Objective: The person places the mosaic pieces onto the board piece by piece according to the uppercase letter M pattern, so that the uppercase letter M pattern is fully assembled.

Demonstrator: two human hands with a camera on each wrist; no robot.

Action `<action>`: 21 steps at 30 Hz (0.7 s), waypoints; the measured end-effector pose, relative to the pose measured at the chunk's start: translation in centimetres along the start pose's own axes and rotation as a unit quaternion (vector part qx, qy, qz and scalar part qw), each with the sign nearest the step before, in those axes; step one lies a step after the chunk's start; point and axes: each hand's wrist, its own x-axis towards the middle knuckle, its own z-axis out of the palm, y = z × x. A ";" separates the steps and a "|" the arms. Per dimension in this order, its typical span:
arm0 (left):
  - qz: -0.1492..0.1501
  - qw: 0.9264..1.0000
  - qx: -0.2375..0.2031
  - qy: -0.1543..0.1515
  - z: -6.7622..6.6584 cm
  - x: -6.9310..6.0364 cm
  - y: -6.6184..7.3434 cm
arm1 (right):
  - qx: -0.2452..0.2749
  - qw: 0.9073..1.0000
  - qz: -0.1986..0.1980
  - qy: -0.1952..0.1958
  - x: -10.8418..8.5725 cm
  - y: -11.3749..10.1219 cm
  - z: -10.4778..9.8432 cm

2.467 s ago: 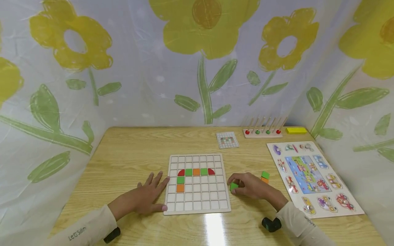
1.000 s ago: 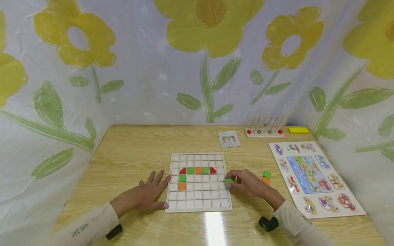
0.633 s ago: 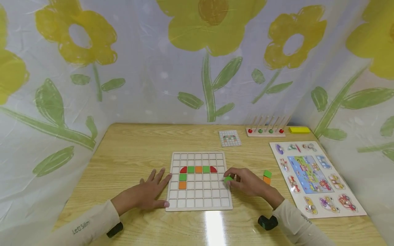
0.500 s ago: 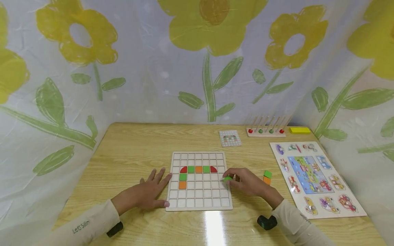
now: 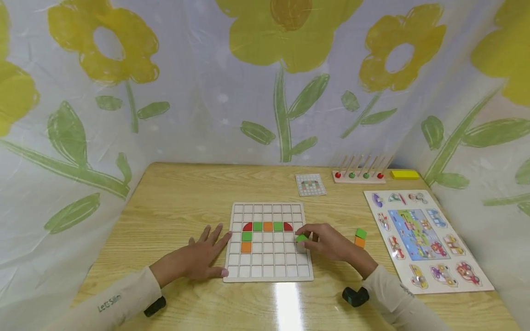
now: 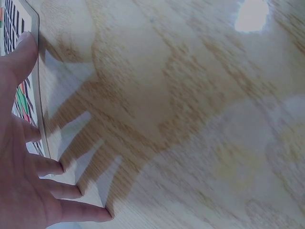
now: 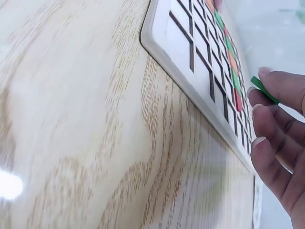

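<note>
A white grid board [image 5: 268, 271] lies on the table, bearing a row of red, green and orange tiles, with a green tile [image 5: 246, 236] and an orange tile [image 5: 246, 247] below its left end. My left hand [image 5: 198, 258] rests with fingers spread at the board's left edge; thumb and index finger touch it. In the left wrist view that hand [image 6: 28, 171] lies flat beside the rim. My right hand [image 5: 331, 241] pinches a green tile [image 5: 301, 238] over the board's right columns. The right wrist view shows this tile [image 7: 264, 90] held between thumb and finger, tilted above the board.
A green tile [image 5: 361, 233] and an orange tile [image 5: 360, 242] lie right of my right hand. Further right is a picture puzzle board [image 5: 459, 274]. Behind are a small pattern card [image 5: 310, 185], a peg rack [image 5: 359, 180] with beads and a yellow block [image 5: 404, 174].
My right hand has carried the green tile from the table beside the board leftward and away from me, over its right columns. My left hand keeps its place at the edge.
</note>
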 end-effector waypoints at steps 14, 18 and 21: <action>0.005 1.000 -0.002 0.001 -0.1 -0.1 0.0 | 0.029 1.000 -0.008 0.011 1.3 -0.8 0.7; 0.004 1.000 -0.001 0.002 -0.1 -0.1 0.0 | 0.041 0.999 -0.006 0.013 1.7 -0.9 1.0; 0.004 1.000 -0.003 0.004 0.0 -0.1 -0.1 | 0.047 0.999 -0.008 0.014 2.1 -0.9 1.2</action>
